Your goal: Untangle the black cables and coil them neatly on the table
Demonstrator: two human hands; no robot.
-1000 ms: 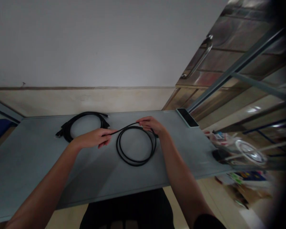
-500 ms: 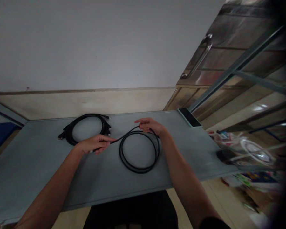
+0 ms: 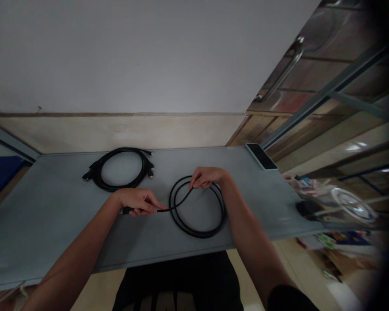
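Observation:
A black cable (image 3: pixel 199 235) lies in loose loops on the grey table, with one end raised between my hands. My left hand (image 3: pixel 141 201) is closed around that end; a dark connector (image 3: pixel 126 211) pokes out on the wrist side. Over the top of the loops, my right hand (image 3: pixel 205 177) pinches the same cable with bent fingers. The stretch between the two hands curves up to the right across the coil. Behind my left hand rests a second, thicker coil of black cables (image 3: pixel 99 175), with several plugs sticking out at its sides.
A phone (image 3: pixel 261 156) lies at the table's back right corner. The pale wall (image 3: pixel 132 65) rises directly behind the table (image 3: pixel 58 216). At right stand a metal frame post (image 3: pixel 311 108) and a clear container (image 3: pixel 350 207); a door with a handle (image 3: pixel 280 73) is beyond.
Both hands have moved slightly down and to the right in view. My right fingers, earlier partly stretched out, are now bent down in a pinch. The cable between the hands crosses lower over the coil.

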